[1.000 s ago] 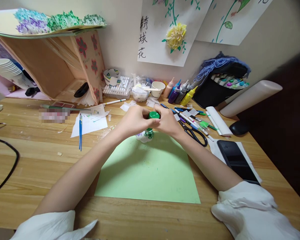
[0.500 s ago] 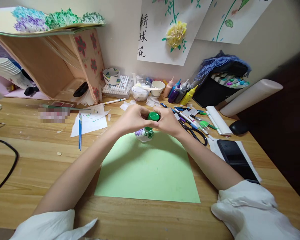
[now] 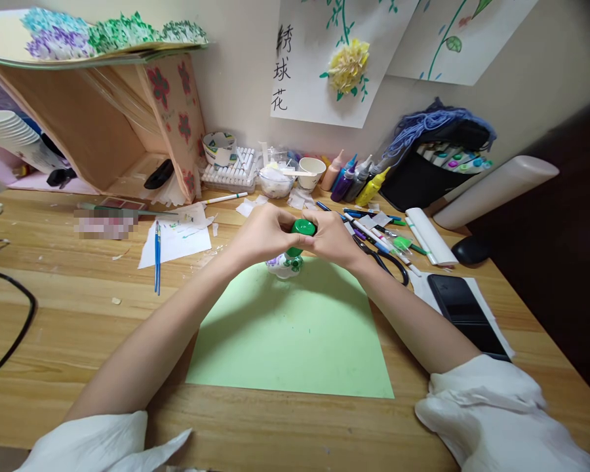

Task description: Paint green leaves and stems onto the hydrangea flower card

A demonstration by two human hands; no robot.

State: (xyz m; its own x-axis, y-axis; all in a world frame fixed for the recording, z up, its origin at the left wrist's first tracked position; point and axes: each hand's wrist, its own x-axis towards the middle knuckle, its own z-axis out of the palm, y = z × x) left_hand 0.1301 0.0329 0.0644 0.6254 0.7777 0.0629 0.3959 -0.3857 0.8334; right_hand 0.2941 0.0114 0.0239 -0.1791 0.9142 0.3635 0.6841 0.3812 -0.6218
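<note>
Both hands meet over the far edge of a light green paper sheet (image 3: 295,334) on the wooden desk. My left hand (image 3: 263,234) and my right hand (image 3: 332,239) have their fingers closed round a green paint bottle (image 3: 301,231), whose round end shows between the thumbs. Under the hands sits a small white palette (image 3: 286,265) with green and purple dabs. Most of the bottle's body is hidden by the fingers.
Black scissors (image 3: 386,262), pens and markers (image 3: 373,233) lie right of the hands. A black phone (image 3: 465,314) rests at the right. Two blue brushes (image 3: 157,255) lie on white paper at the left. Paint bottles (image 3: 354,180), cups and a marker case line the wall. A black cable (image 3: 14,328) curves at the far left.
The hands stay in the same spot on the green bottle; only slight finger shifts and a small camera movement show.
</note>
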